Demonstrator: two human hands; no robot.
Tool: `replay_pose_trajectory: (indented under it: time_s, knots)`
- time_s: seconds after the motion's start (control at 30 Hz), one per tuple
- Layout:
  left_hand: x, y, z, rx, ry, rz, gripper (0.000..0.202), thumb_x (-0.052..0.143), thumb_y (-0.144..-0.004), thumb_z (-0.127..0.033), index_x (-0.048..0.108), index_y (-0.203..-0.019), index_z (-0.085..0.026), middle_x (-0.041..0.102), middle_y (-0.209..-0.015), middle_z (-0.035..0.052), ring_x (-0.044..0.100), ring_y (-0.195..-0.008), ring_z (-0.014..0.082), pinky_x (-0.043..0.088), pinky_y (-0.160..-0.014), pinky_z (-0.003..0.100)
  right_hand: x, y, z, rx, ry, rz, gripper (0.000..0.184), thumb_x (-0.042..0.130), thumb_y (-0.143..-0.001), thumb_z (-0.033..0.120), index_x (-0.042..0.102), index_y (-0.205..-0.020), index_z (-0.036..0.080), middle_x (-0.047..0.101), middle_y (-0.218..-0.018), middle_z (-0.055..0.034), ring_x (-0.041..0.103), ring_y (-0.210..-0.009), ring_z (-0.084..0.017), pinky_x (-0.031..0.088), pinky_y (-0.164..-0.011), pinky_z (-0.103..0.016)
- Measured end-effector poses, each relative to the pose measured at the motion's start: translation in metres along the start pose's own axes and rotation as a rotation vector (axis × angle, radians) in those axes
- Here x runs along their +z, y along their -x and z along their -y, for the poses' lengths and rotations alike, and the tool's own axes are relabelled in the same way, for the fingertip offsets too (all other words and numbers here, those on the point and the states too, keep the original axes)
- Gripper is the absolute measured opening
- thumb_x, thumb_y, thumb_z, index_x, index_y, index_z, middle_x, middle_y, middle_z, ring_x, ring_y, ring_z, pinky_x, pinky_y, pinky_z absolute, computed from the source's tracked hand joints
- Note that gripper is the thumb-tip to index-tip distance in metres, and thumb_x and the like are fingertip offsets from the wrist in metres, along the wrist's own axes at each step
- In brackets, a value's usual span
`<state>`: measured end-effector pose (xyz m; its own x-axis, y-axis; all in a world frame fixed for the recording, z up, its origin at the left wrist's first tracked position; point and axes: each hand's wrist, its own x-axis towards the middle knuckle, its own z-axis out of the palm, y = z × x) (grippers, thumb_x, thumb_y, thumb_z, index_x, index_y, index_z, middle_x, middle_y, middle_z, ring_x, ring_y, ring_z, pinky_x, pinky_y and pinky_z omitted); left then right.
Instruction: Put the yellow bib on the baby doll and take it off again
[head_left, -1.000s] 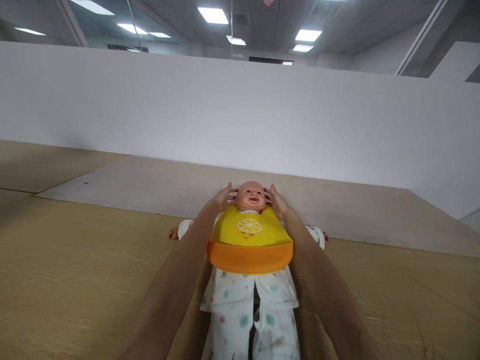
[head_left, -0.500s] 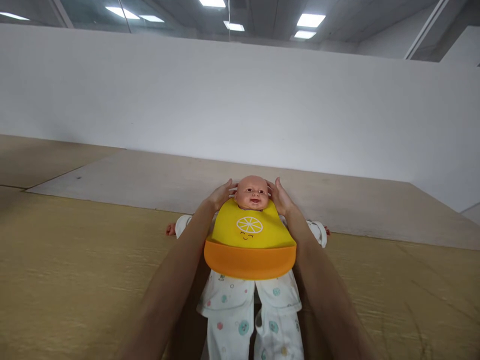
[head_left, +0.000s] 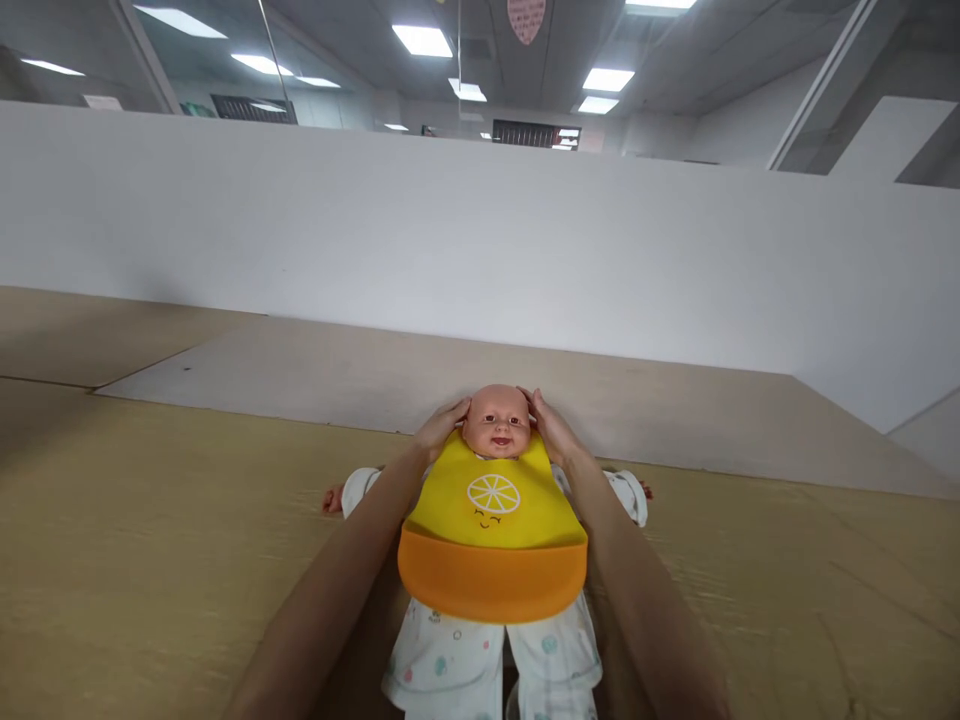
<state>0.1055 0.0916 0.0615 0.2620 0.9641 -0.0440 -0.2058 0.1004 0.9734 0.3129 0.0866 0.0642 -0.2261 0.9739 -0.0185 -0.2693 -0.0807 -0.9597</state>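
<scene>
A baby doll (head_left: 496, 410) lies on its back, face up, in white patterned clothes, its arms spread to the sides. Over its chest lies a yellow bib (head_left: 442, 500) with an orange catch pocket, a white citrus slice and a smiling face. My left hand (head_left: 441, 428) cups the left side of the doll's head, fingertips against it. On the opposite side my right hand (head_left: 553, 430) presses against the head, its fingers partly hidden behind it. The bib's neck ends are out of sight behind the doll's neck.
Under the doll is a wood-toned surface (head_left: 187, 520), with a paler strip (head_left: 360, 360) behind it. A white partition wall (head_left: 480, 230) rises at the back, topped by glass panes (head_left: 337, 60). Ceiling lights show through the glass.
The camera view has tilted up, so the doll and hands sit lower in the picture. My fingers have closed in against the doll's head.
</scene>
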Motion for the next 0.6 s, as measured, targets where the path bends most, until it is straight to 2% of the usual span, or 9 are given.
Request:
replay_pose_trajectory:
  time_s: [0.1,0.27,0.47,0.6]
  knots:
    - [0.003,0.016,0.004,0.003,0.046,-0.023,0.055,0.072,-0.066,-0.056,0.069,-0.105,-0.017,0.067,-0.119,0.0112,0.058,-0.110,0.0280,0.042,-0.095,0.038,0.004,0.017,-0.003,-0.015,-0.043,0.003,0.062,0.051,-0.079,0.068,0.055,-0.126,0.027,0.048,-0.140,-0.0010,0.046,-0.128,-0.018,0.037,-0.109,-0.035]
    - [0.005,0.036,0.011,0.038,0.141,0.030,0.053,0.071,-0.073,-0.047,0.066,-0.116,-0.016,0.062,-0.128,0.0110,0.051,-0.122,0.0292,0.036,-0.103,0.038,0.009,0.036,-0.007,-0.012,-0.079,-0.046,0.063,0.058,-0.071,0.070,0.061,-0.119,0.029,0.051,-0.137,0.0014,0.046,-0.129,-0.019,0.035,-0.110,-0.036]
    - [0.006,0.045,0.014,0.049,0.168,0.023,0.047,0.069,-0.074,-0.036,0.065,-0.117,-0.019,0.060,-0.132,0.0063,0.046,-0.129,0.0280,0.034,-0.107,0.035,0.008,0.037,-0.011,-0.050,-0.120,-0.023,0.050,0.067,-0.071,0.059,0.065,-0.113,0.031,0.054,-0.135,0.0022,0.045,-0.130,-0.020,0.031,-0.113,-0.038]
    - [0.004,0.049,0.016,-0.053,0.234,-0.016,0.061,0.072,-0.069,-0.034,0.059,-0.126,-0.020,0.063,-0.127,0.0070,0.050,-0.125,0.0305,0.035,-0.107,0.039,0.007,0.036,-0.011,-0.029,-0.144,-0.009,0.048,0.068,-0.071,0.057,0.066,-0.111,0.030,0.054,-0.134,0.0009,0.046,-0.129,-0.021,0.033,-0.111,-0.039]
